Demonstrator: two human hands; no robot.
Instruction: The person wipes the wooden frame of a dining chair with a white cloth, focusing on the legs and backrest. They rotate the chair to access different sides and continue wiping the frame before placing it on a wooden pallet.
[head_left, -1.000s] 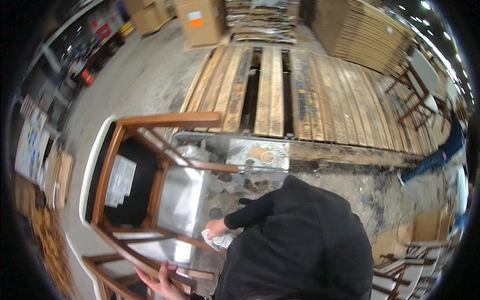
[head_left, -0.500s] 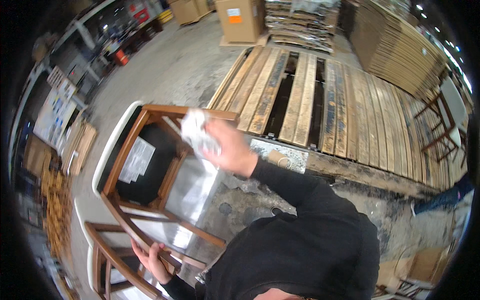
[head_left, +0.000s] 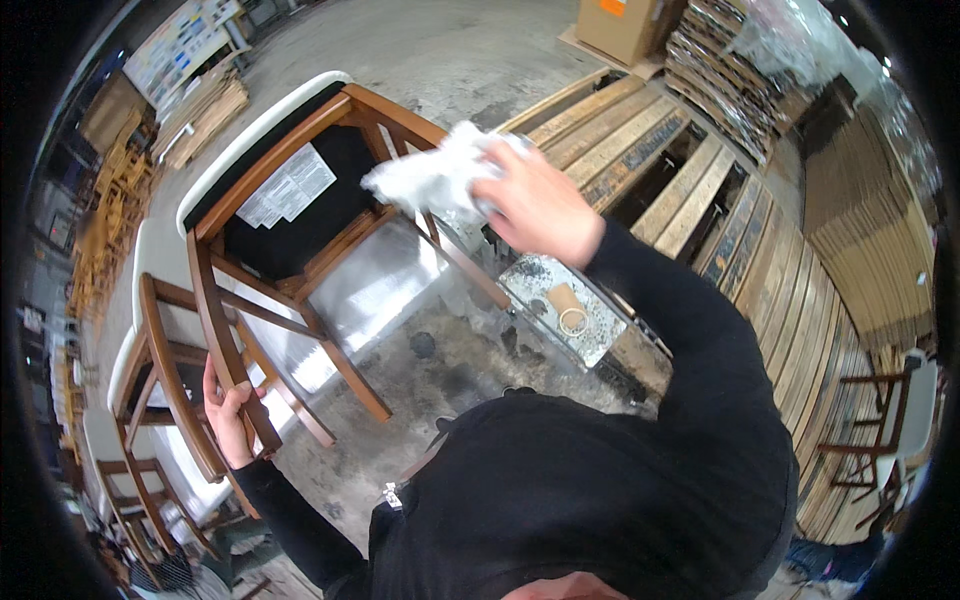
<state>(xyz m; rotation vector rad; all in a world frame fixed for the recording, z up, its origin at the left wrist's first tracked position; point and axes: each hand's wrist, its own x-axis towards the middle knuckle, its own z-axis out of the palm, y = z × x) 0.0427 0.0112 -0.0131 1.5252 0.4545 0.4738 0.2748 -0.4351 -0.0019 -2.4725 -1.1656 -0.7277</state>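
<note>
Left hand (head_left: 230,412) clamped on the lower end of a brown wooden leg (head_left: 222,330), thumb on the near side. Right hand (head_left: 545,205) closed on a crumpled white cloth (head_left: 430,175), slightly blurred; from where I stand, I cannot tell whether the cloth touches the wood behind it. The upholstered chair (head_left: 340,205) to which the leg belongs lies tipped in front of the person, to the left, its black underside turned toward the worker and its pale edge outward. White paper labels (head_left: 290,188) are fixed to that underside. Below the chair, a shiny grey surface (head_left: 375,275) reflects the lights. Just beside it on the left stands a second chair (head_left: 160,335) of like make. To the right, a speckled panel (head_left: 535,275) bears a pale ring (head_left: 572,321) and a brown piece; past it runs a slatted wooden platform (head_left: 690,190), with stacked cardboard (head_left: 860,220) near its far side.
</note>
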